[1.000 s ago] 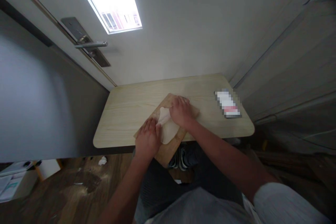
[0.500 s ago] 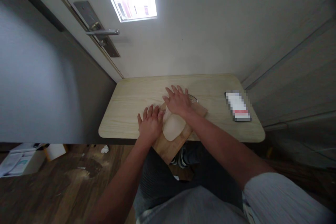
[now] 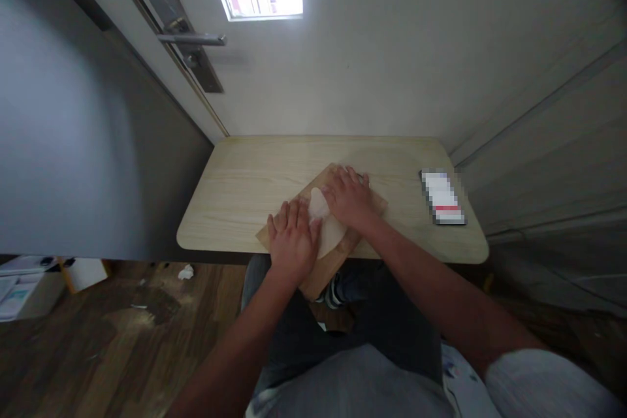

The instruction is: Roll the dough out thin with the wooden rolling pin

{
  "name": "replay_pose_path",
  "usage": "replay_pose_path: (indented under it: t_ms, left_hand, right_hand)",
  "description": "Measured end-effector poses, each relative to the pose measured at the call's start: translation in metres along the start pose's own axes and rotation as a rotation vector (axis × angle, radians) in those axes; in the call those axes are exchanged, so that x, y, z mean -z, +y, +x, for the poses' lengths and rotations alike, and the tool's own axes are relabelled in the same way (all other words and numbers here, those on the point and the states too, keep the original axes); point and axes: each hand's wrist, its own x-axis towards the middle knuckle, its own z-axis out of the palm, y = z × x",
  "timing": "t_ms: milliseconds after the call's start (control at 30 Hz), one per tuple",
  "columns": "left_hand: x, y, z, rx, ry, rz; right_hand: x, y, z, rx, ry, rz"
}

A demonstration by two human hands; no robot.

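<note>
A wooden cutting board (image 3: 318,277) lies at an angle on the table, its near corner jutting past the front edge. On it rests a pale, flat, rounded sheet (image 3: 332,235) that looks like dough. My left hand (image 3: 294,241) is laid palm down over the board and the sheet's left edge, fingers stretched out. Palm down too, my right hand (image 3: 350,196) covers the sheet's right side and the far part of the board with extended fingers. The two hands partly hide the sheet's outline. Neither hand is wrapped round anything.
A phone (image 3: 443,198) with a blurred screen lies at the right of the light wooden table (image 3: 235,176). Behind the table stands a door with a lever handle (image 3: 193,39). On the floor at left are a box of papers (image 3: 29,294) and a crumpled tissue (image 3: 186,272).
My right hand has moved right and slightly nearer. My left hand has shifted right, onto the pale sheet's edge. More of the board's far and left corners shows, and the view has tilted slightly.
</note>
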Motion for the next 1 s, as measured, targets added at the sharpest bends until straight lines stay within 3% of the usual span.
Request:
replay_pose_path:
  t_ms: [333,467,767,867,1000]
  left_hand:
    - [0.001,-0.038,0.038,0.126,-0.060,0.030]
    - [0.002,-0.033,0.036,0.124,-0.060,0.039]
    - [0.002,0.003,-0.002,-0.013,0.001,0.000]
    - [0.001,-0.001,0.001,-0.004,0.000,0.006]
    - [0.001,-0.021,0.021,0.040,-0.003,0.033]
  right_hand:
    - [-0.014,-0.037,0.063,0.034,0.019,0.046]
    - [-0.013,-0.033,0.056,0.026,0.007,0.047]
    - [0.003,0.001,-0.004,0.027,-0.014,-0.018]
    - [0.001,-0.003,0.001,0.031,-0.010,-0.015]
    - [-0.005,-0.020,0.030,0.022,-0.009,0.017]
